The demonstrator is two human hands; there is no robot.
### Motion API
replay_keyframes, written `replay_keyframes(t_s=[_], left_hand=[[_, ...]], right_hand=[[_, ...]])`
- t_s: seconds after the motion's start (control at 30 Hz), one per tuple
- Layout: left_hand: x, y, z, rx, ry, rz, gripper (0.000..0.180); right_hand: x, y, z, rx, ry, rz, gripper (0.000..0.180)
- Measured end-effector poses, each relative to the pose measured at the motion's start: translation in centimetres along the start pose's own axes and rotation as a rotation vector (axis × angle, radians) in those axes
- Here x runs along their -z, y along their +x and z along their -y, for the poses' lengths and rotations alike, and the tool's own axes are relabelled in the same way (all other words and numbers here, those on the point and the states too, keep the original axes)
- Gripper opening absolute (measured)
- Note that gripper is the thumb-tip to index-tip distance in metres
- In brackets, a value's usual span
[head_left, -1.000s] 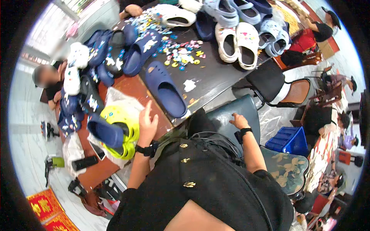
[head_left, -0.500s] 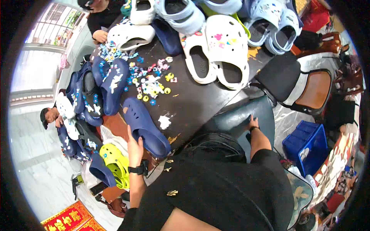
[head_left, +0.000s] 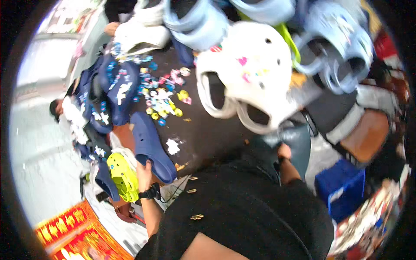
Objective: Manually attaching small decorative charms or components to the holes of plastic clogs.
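Navy clog (head_left: 151, 147) lies sole-down at the near left part of the surface (head_left: 208, 138), right of the lime clogs (head_left: 122, 173), its toe toward the loose charms (head_left: 162, 99). Hands well apart: left hand (head_left: 144, 174) touches the clog's left side near the heel, thumb upward; whether the fingers have closed on it, cannot tell. Right hand (head_left: 284, 151) is over the dark green chair (head_left: 299, 158), fingers blurred, contact uncertain. Risks, as judged: a sideways push could slide the clog off the near edge, since its heel lies close to it; a forward shove could scatter the charms, which look small and unattached. Labels: no writing legible on the footwear; red banners (head_left: 67, 223) at lower left bear large gold characters, not transcribed
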State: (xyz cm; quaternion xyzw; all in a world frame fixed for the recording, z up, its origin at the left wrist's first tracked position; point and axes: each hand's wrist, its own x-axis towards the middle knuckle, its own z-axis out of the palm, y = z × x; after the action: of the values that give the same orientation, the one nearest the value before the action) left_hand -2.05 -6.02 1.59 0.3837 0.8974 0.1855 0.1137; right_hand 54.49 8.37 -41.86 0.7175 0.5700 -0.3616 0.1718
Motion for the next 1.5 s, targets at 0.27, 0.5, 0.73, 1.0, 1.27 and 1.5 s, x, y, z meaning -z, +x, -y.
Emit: replay_keyframes(t_s=[0.27, 0.5, 0.73, 1.0, 1.27, 1.5], left_hand=[[-2.5, 0.3, -5.3, 0.091, -0.055, 0.01, 0.04], [-1.5, -1.1, -4.0, -0.004, -0.003, -0.072, 0.041], [0.4, -1.4, -5.8, 0.158, -0.483, 0.113, 0.069], [-1.8, -6.5, -2.8, 0.169, -0.871, -0.026, 0.09], [-6.5, -7.7, 0.9, -0.117, -0.672, -0.21, 0.085], [-5.7, -7.9, 1.4, -0.375, -0.487, -0.176, 0.064]], right_hand=[[3.8, 13.0, -4.3, 0.268, -0.473, -0.796, 0.033], [4.4, 12.3, -11.5, 0.664, -0.499, -0.754, 0.034], [6.8, 9.8, 7.4, 0.888, -0.555, -0.641, 0.036], [9.5, 12.6, 3.7, 1.126, -0.598, -0.51, 0.038], [9.5, 13.6, 1.0, 1.219, -0.665, -0.433, 0.04], [8.2, 9.6, -0.1, 0.822, -0.559, -0.264, 0.051]])
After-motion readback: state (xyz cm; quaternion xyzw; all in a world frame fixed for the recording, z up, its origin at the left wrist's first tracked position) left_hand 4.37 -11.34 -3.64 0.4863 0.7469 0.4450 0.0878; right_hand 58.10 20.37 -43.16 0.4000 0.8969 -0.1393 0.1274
